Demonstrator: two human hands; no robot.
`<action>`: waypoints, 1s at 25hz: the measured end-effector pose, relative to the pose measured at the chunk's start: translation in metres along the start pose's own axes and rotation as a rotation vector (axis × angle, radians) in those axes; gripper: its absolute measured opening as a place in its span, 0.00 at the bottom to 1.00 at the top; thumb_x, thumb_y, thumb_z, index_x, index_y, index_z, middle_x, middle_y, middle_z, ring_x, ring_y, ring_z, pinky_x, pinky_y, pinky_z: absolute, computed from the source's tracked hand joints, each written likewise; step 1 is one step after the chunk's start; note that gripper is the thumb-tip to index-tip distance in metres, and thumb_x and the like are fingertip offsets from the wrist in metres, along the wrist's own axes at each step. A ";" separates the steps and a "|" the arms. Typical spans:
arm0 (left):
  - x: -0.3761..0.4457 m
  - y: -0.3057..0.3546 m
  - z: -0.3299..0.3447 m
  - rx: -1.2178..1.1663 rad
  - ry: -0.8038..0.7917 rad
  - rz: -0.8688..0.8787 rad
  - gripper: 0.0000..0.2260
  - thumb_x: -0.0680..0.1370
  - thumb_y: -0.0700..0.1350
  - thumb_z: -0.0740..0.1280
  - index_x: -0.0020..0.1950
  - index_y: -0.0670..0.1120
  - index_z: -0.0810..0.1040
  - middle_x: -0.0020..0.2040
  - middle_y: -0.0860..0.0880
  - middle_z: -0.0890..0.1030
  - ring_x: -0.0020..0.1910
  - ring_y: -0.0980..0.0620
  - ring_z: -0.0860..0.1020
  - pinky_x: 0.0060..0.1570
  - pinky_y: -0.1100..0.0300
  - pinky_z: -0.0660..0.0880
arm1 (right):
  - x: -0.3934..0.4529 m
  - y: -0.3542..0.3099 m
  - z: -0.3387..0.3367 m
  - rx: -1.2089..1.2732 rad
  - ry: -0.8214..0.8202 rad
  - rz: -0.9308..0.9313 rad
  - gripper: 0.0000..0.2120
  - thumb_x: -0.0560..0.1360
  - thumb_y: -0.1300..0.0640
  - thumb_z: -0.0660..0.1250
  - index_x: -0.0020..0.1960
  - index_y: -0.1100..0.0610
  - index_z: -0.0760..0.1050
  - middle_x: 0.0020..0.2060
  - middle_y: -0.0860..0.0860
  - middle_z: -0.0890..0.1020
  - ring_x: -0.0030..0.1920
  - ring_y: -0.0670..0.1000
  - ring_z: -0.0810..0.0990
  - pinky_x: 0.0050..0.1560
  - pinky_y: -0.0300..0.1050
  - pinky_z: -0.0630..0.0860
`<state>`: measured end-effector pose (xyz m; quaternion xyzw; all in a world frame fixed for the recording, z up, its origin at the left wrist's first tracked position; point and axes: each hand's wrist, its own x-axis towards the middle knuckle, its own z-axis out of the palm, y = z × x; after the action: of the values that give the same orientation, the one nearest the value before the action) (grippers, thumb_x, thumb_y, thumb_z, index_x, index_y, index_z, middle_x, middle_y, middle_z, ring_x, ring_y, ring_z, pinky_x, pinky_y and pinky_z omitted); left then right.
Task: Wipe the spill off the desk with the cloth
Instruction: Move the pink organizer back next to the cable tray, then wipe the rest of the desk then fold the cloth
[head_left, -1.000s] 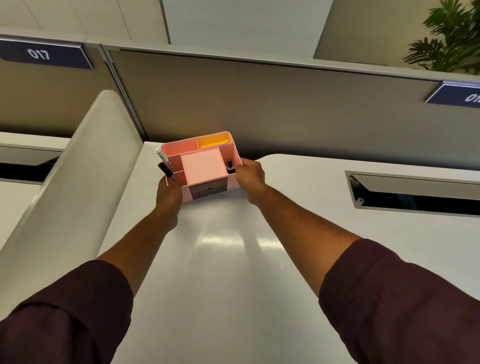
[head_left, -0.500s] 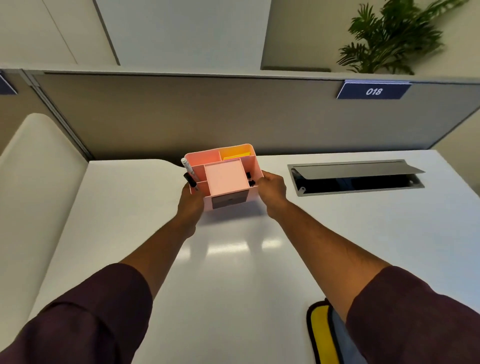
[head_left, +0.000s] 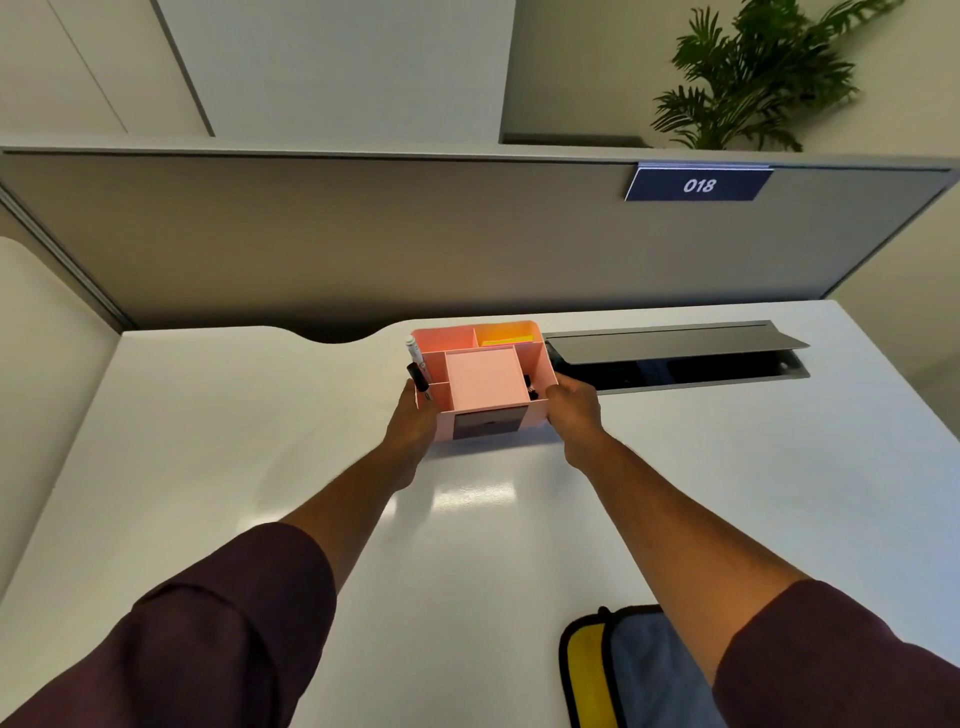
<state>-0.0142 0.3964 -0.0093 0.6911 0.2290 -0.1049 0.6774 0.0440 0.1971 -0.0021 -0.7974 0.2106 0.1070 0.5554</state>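
Observation:
A pink desk organizer (head_left: 483, 384) with pens and yellow notes stands at the back of the white desk (head_left: 234, 441). My left hand (head_left: 413, 426) grips its left side and my right hand (head_left: 574, 410) grips its right side. A folded cloth (head_left: 618, 670), yellow and grey-blue with a black edge, lies at the near edge of the desk under my right forearm, partly hidden by the sleeve. I cannot make out any spill on the glossy desk.
An open grey cable tray (head_left: 675, 358) is set into the desk just right of the organizer. A grey partition (head_left: 363, 234) with a sign reading 018 (head_left: 698, 185) runs behind. A rounded white divider (head_left: 47, 364) stands on the left. A plant (head_left: 753, 78) sits beyond.
The view has swung right from desk 017 to desk 018, and both hands carried the organizer along. The cloth has come into view at the bottom right.

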 end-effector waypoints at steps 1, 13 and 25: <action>0.003 -0.001 0.003 0.003 -0.009 0.005 0.36 0.73 0.73 0.59 0.78 0.60 0.61 0.75 0.52 0.72 0.75 0.44 0.69 0.72 0.34 0.67 | 0.003 -0.001 -0.004 0.005 0.002 0.001 0.14 0.85 0.53 0.63 0.65 0.56 0.82 0.54 0.54 0.84 0.58 0.58 0.82 0.52 0.49 0.78; 0.003 -0.004 0.020 0.098 -0.107 0.130 0.42 0.70 0.76 0.57 0.80 0.59 0.57 0.78 0.53 0.69 0.75 0.46 0.68 0.73 0.39 0.68 | 0.017 -0.007 -0.030 -0.017 -0.074 0.003 0.14 0.86 0.51 0.62 0.67 0.56 0.78 0.54 0.53 0.80 0.56 0.56 0.78 0.56 0.50 0.78; -0.144 -0.109 0.064 0.925 -0.115 0.318 0.33 0.84 0.54 0.59 0.84 0.44 0.48 0.84 0.47 0.44 0.83 0.48 0.44 0.79 0.56 0.46 | -0.110 0.139 -0.094 -0.338 0.014 -0.251 0.14 0.82 0.54 0.69 0.67 0.51 0.79 0.64 0.47 0.81 0.66 0.49 0.77 0.64 0.41 0.72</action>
<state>-0.1793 0.3059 -0.0440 0.9390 0.0123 -0.1292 0.3186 -0.1231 0.0924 -0.0409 -0.8998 0.0928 0.0652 0.4213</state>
